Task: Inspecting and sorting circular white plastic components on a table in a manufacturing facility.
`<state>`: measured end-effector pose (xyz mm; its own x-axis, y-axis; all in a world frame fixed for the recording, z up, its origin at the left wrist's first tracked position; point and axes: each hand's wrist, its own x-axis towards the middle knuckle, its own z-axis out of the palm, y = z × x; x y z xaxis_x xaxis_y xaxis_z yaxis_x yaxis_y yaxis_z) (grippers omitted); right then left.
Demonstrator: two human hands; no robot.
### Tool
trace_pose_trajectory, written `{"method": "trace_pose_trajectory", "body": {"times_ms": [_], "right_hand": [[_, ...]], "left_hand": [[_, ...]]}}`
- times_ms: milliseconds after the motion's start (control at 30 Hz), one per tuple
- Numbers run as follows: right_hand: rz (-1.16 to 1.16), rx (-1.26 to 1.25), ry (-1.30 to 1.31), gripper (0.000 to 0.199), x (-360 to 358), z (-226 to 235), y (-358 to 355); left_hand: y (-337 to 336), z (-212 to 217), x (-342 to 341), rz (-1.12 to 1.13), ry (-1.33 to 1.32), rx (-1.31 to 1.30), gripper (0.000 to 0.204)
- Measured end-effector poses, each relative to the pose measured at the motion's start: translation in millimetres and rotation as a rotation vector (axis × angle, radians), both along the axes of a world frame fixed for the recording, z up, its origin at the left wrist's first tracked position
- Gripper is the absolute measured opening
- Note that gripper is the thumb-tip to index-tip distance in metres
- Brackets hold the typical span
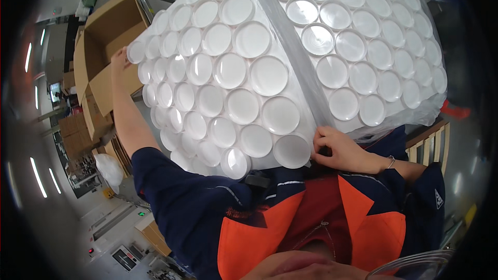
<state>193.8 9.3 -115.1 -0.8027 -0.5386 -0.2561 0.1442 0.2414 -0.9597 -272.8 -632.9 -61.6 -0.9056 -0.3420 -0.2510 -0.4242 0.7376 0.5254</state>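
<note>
A white sheet (290,80) covered with rows of round, shallow, white dishes (243,106) spans the middle of the head view in front of my body. At its far left corner, my left hand (120,58) has its fingers curled at the edge beside the outermost dish; the fingertips are partly hidden. My right hand (340,150) pinches the near right edge of the sheet, thumb and fingers together, close to one dish. Whether the dishes are loose or moulded into the sheet, I cannot tell.
To the right lies a second group of round white dishes (348,44), with clear plastic film (373,134) around its edge. An open cardboard box (111,33) stands at the far left. Wooden slats (428,145) show at the right, and a white plastic bag (109,171) at lower left.
</note>
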Motion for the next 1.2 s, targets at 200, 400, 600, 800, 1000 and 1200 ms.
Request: {"method": "trace_pose_trajectory", "body": {"times_ms": [200,400,600,800,1000,1200], "right_hand": [[-0.014,0.003,0.059,0.021,4.9,-9.3,1.1],[0.042,0.014,0.090,0.022,1.7,-10.4,-1.3],[0.122,0.006,-0.026,0.023,-8.4,-8.9,3.5],[0.161,-0.062,-0.091,0.026,-61.5,-14.3,12.5],[0.048,0.164,-0.082,0.031,-158.2,-7.8,3.7],[-0.012,0.084,-0.049,0.028,-189.2,11.1,-18.8]], "left_hand": [[41.3,-23.9,52.6,0.082,0.040,0.363,0.061],[86.8,9.3,125.5,-0.014,-0.006,0.043,0.067],[116.7,38.7,314.4,-0.034,0.293,-0.077,0.067],[138.3,-42.4,516.1,0.572,0.665,-0.219,0.063],[203.1,-135.4,550.0,0.826,0.838,0.413,0.075],[232.6,-136.9,493.3,0.727,1.284,0.554,0.068]]}}
